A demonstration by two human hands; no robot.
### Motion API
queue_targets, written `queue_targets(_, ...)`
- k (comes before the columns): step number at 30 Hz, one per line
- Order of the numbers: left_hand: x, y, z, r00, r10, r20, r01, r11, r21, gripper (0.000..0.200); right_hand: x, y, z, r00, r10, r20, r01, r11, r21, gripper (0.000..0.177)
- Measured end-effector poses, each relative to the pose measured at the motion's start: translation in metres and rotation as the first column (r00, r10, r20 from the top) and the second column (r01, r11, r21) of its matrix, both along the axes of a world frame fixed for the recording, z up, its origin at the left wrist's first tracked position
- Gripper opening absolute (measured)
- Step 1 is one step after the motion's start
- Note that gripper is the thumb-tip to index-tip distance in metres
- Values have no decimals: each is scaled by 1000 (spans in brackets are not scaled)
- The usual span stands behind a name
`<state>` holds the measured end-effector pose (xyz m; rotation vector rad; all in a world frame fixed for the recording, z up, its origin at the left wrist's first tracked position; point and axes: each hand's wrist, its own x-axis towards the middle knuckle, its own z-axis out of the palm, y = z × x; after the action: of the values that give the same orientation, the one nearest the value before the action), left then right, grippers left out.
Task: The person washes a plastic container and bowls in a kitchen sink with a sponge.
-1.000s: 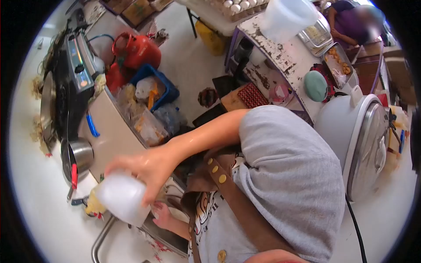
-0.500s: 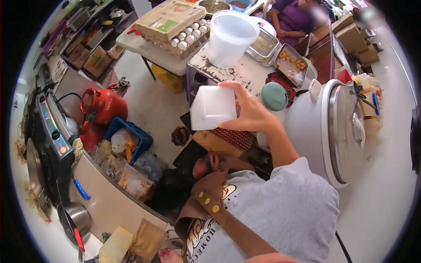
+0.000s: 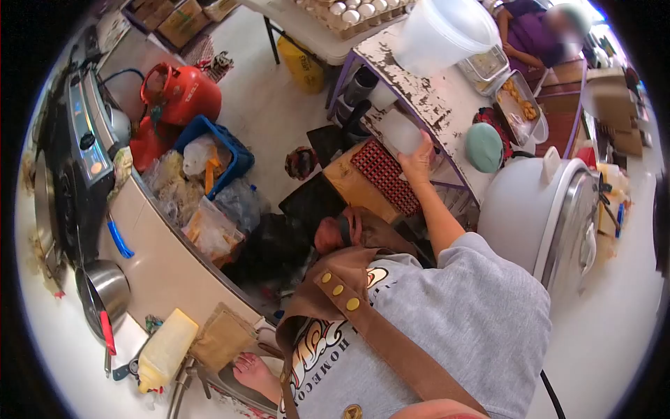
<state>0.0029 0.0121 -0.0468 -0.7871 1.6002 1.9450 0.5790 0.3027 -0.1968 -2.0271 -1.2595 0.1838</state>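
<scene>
I'm holding the tub (image 3: 403, 131) just under the table (image 3: 426, 94) edge, right hand (image 3: 421, 157) clamped round it. Probably stowing it; next I'm needing a free spot under there before letting go.

Container (image 3: 400, 131) translucent matt plastic; table (image 3: 427, 98) paint chipped, rough; pan (image 3: 105, 290) shiny metal.

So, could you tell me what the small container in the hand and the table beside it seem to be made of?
The container in the right hand looks like frosted, translucent plastic, light showing through. The table seems painted wood or metal; its white paint is peeling.
</scene>
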Motion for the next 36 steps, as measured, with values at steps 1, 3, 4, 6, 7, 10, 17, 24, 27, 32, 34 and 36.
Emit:
queue_targets(1,7,4,2,1000,-13,2,13,1000,-12,22,2,1,-9,1000,10,0,-10,1000,17,79)
queue_targets(3,19,11,9,998,-57,7,57,998,17,25,3,2,-18,1000,-21,7,21,1000,-18,79)
queue_targets(4,15,7,2,998,-59,-9,59,998,3,26,4,4,-21,999,-36,14,37,999,-32,79)
queue_targets(6,17,8,6,998,-68,17,67,998,17,27,7,8,-23,991,-134,-15,130,979,-159,80)
queue_targets(7,18,8,7,997,-73,29,72,997,24,28,9,10,-24,983,-184,-22,175,959,-224,81)
queue_targets(10,11,3,-1,999,-45,16,45,998,-33,28,35,9,-72,961,-244,131,263,953,-151,84)
queue_targets(17,24,12,5,998,-68,7,68,995,-79,26,37,33,-34,906,-410,-110,360,879,-314,71)
queue_targets(24,7,3,-6,994,-106,-12,104,990,-98,27,65,46,-38,941,-339,-22,286,824,-490,67)
queue_targets(27,13,3,-3,994,-104,-25,101,988,-114,27,64,53,-31,940,-325,-102,229,825,-517,68)
queue_targets(32,15,9,2,997,-73,-12,70,986,-150,28,73,58,-46,924,-313,-221,162,842,-515,68)
queue_targets(34,11,4,1,993,-115,-16,112,985,-128,28,72,61,-49,928,-274,-252,135,879,-458,68)
queue_targets(36,11,1,1,995,-97,-10,95,988,-121,28,66,69,-42,931,-283,-231,120,834,-538,67)
